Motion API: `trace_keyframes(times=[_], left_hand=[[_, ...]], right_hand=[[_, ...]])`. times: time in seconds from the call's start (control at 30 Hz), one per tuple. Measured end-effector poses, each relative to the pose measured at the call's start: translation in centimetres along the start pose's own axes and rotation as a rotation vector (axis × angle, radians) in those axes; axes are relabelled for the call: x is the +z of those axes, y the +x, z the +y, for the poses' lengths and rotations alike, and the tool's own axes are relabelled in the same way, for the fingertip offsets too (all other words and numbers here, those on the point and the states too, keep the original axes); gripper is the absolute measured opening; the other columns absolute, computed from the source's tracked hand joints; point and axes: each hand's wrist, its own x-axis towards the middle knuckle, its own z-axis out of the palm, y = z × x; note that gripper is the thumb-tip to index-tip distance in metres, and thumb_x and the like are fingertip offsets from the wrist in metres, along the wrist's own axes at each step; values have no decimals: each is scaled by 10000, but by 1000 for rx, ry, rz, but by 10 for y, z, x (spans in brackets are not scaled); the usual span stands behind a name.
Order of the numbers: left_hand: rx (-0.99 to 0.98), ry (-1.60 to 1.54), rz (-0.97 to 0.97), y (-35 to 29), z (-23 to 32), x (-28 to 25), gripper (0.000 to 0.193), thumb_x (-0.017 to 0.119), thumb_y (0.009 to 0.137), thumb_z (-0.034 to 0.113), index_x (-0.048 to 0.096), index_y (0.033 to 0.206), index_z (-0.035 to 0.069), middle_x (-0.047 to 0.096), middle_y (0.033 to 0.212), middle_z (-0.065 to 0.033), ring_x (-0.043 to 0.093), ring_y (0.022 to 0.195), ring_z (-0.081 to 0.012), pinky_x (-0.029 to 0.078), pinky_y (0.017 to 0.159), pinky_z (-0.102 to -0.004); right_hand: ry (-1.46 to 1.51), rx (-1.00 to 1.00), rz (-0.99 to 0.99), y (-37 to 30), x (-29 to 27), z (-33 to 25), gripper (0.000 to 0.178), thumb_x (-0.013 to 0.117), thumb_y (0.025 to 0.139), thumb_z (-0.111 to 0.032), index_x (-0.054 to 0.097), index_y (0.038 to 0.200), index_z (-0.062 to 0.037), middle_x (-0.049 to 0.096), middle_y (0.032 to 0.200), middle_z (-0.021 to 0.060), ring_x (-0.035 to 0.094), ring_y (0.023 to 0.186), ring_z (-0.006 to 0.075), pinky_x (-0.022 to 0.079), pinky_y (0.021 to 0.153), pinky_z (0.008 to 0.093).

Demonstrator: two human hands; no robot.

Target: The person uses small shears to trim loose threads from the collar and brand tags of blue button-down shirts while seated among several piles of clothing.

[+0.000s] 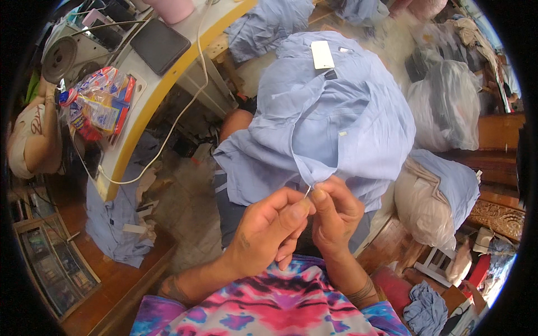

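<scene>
A light blue garment [370, 112] lies spread over my lap, its V-shaped neckline pointing toward me. A cream hang tag [322, 55] and a small dark label sit at its far side. My left hand [272, 227] is closed, thumb and forefinger pinching a short, thin white thing [307, 192], perhaps a needle or thread. Right beside it, my right hand [337, 215] pinches the lower tip of the neckline between thumb and forefinger. The fingertips of both hands almost touch there. What lies inside the left palm is hidden.
A yellow-edged white table [137, 106] at left holds a dark phone or tablet [160, 46] and plastic packets [103, 106]. A white cord [182, 115] hangs off its edge. Clear plastic bags [445, 103] and more blue cloth [448, 179] stand at right. Another person's arm shows far left.
</scene>
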Motion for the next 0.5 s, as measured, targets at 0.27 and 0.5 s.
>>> trace_keyframes(times=[0.27,0.5], left_hand=[[-57,-28,33,-3,9,0,329,490,1110,330,551,1106,7,496,738,-33,418,411,-57,410,356,-236],[-84,-84,38,-3,11,-4,297,512,1105,310,562,1090,18,493,734,-19,379,411,-40,302,360,-208]], right_hand=[[-265,-134,-14,0,-5,6,87,773,896,4,741,972,31,718,879,90,642,774,131,473,662,238],[-290,-164,-23,2,-1,6,85,766,908,0,744,984,30,723,907,86,637,782,134,478,684,242]])
